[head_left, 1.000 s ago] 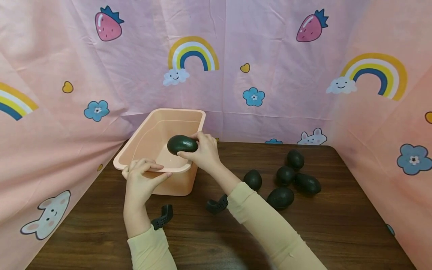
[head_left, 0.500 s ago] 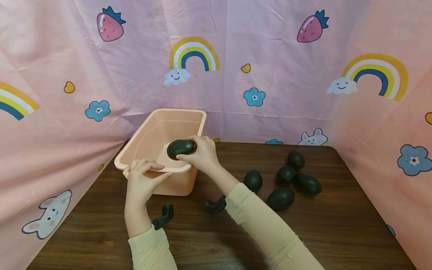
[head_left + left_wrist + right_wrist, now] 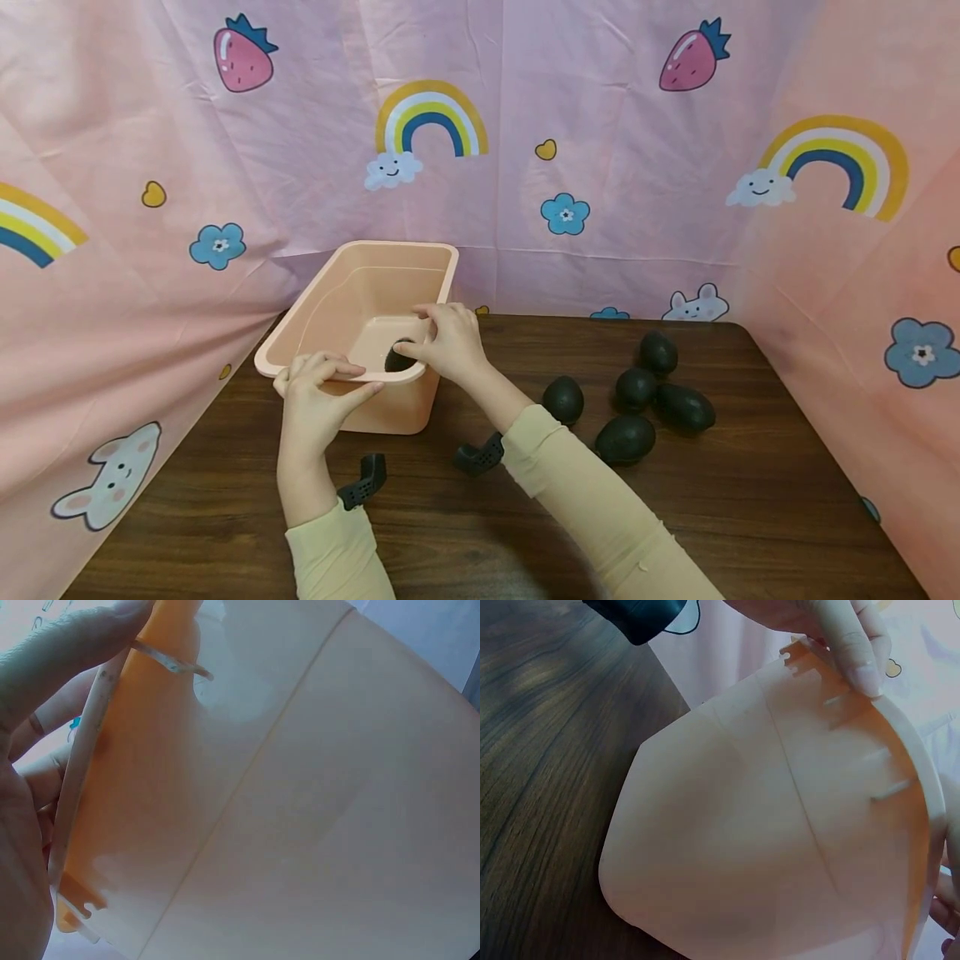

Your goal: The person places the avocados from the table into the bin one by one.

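I pinch the bin point(image 3: 442, 271) rim with my left hand point(image 3: 318, 396) to steady it; my right hand point(image 3: 446, 342), fingers loose, hovers over the avocado point(image 3: 397, 357) inside.

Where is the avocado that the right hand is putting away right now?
In the head view, the avocado is low inside the pink tub, just below the right hand at the tub's near right corner.

Both hands crowd the bin's point(image 3: 435, 279) near rim; its far half lies open.
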`<state>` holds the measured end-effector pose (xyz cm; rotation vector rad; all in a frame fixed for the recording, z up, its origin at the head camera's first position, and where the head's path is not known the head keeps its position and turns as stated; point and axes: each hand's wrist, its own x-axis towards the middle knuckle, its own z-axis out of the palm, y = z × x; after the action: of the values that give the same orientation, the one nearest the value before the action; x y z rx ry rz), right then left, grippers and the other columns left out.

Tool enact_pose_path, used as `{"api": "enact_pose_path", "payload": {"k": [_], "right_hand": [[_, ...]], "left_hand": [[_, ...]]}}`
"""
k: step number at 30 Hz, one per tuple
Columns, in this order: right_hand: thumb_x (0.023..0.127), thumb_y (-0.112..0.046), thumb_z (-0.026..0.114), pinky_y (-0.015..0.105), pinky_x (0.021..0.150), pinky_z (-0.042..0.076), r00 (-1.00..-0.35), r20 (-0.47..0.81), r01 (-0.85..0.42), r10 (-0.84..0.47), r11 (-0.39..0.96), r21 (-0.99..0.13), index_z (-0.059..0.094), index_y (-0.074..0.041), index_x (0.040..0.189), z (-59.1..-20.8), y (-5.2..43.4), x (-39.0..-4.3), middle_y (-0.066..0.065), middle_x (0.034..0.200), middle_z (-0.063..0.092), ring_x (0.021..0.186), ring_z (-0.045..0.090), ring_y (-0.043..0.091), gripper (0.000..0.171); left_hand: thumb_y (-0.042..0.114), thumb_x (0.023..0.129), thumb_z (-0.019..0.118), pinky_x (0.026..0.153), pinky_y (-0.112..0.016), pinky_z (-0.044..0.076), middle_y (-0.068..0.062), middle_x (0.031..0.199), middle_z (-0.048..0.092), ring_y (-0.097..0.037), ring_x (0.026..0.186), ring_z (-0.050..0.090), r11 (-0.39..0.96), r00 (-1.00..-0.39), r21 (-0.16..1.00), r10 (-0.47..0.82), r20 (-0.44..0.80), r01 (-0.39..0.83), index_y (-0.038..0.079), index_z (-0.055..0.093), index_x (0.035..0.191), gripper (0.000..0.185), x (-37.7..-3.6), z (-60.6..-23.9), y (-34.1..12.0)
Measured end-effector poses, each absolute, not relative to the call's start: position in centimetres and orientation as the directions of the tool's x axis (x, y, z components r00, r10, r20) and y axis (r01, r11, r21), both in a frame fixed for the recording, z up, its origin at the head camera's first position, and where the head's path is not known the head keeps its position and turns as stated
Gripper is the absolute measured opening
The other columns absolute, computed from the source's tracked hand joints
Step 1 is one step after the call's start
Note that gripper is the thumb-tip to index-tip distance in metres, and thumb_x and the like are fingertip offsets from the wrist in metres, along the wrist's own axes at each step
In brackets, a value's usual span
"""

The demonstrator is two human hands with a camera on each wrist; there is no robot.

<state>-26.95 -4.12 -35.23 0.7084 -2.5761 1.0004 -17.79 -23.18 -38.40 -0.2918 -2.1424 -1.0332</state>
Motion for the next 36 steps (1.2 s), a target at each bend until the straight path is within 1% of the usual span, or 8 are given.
{"api": "enact_pose_path", "payload": {"k": [2,4,6,15,20,25,29,36], "right_hand": [[0.076,-0.049,0.077,0.040,0.105,0.023,-0.839,0.416,-0.539,-0.349,0.634,-0.555,0.061,-0.015,0.128,-35.3,-3.9,-26.9,-0.003,0.106,0.064,0.119,0.042,0.020,0.064],[0.078,-0.051,0.074,0.041,0.106,0.021,-0.840,0.409,-0.539,-0.357,0.635,-0.553,0.058,-0.016,0.132,-35.3,-3.7,-26.9,-0.003,0.123,0.060,0.123,0.040,0.020,0.067],[0.079,-0.052,0.072,0.042,0.106,0.021,-0.840,0.400,-0.540,-0.366,0.634,-0.554,0.055,-0.017,0.135,-35.4,-3.5,-26.8,-0.002,0.130,0.057,0.124,0.039,0.020,0.068],[0.081,-0.057,0.068,0.044,0.107,0.020,-0.815,0.388,-0.579,-0.431,0.640,-0.505,0.048,-0.020,0.142,-35.4,-2.9,-26.6,-0.004,0.136,0.052,0.127,0.037,0.022,0.073],[0.081,-0.056,0.068,0.046,0.107,0.019,-0.805,0.387,-0.593,-0.450,0.620,-0.514,0.047,-0.020,0.142,-35.5,-2.5,-26.5,-0.003,0.138,0.051,0.129,0.034,0.023,0.074],[0.082,-0.056,0.067,0.047,0.107,0.018,-0.805,0.383,-0.593,-0.453,0.610,-0.526,0.046,-0.021,0.143,-35.5,-2.2,-26.5,-0.003,0.139,0.050,0.131,0.032,0.023,0.073],[0.083,-0.056,0.067,0.047,0.107,0.020,-0.802,0.396,-0.597,-0.447,0.608,-0.523,0.045,-0.021,0.143,-35.3,-1.9,-26.4,-0.003,0.139,0.050,0.131,0.033,0.023,0.073],[0.082,-0.052,0.070,0.046,0.104,0.022,-0.796,0.423,-0.605,-0.433,0.598,-0.526,0.046,-0.021,0.142,-35.0,-1.4,-26.4,-0.001,0.138,0.050,0.129,0.035,0.023,0.071]], "left_hand": [[0.010,0.061,0.091,0.093,-0.042,0.010,0.000,0.083,0.063,-0.015,0.090,0.043,0.651,-0.709,0.587,-0.104,0.698,0.482,0.008,0.074,0.080,0.026,-17.8,-38.4,-23.2],[0.010,0.061,0.091,0.093,-0.042,0.009,0.000,0.083,0.063,-0.015,0.091,0.044,0.649,-0.708,0.588,-0.106,0.699,0.483,0.008,0.074,0.080,0.026,-17.8,-38.4,-23.2],[0.010,0.061,0.091,0.093,-0.042,0.009,0.000,0.084,0.063,-0.015,0.091,0.044,0.648,-0.707,0.590,-0.109,0.699,0.483,0.009,0.075,0.080,0.025,-17.8,-38.5,-23.2],[0.010,0.061,0.091,0.092,-0.041,0.010,-0.001,0.083,0.063,-0.016,0.092,0.044,0.652,-0.709,0.588,-0.107,0.697,0.480,0.006,0.074,0.082,0.027,-17.8,-38.4,-23.2],[0.010,0.060,0.091,0.092,-0.040,0.010,0.000,0.083,0.063,-0.017,0.093,0.045,0.661,-0.714,0.588,-0.111,0.691,0.466,0.006,0.074,0.081,0.028,-17.8,-38.4,-23.3],[0.011,0.061,0.091,0.092,-0.041,0.010,0.000,0.085,0.063,-0.018,0.094,0.045,0.660,-0.719,0.591,-0.110,0.686,0.463,0.007,0.074,0.082,0.028,-17.7,-38.2,-23.1],[0.011,0.060,0.092,0.092,-0.042,0.010,0.000,0.084,0.063,-0.018,0.095,0.044,0.665,-0.721,0.587,-0.106,0.685,0.461,0.007,0.073,0.082,0.029,-17.8,-38.3,-23.1],[0.010,0.059,0.092,0.092,-0.044,0.010,0.000,0.084,0.062,-0.018,0.094,0.044,0.668,-0.715,0.578,-0.096,0.692,0.469,0.008,0.073,0.081,0.029,-17.7,-38.3,-23.2]]}}
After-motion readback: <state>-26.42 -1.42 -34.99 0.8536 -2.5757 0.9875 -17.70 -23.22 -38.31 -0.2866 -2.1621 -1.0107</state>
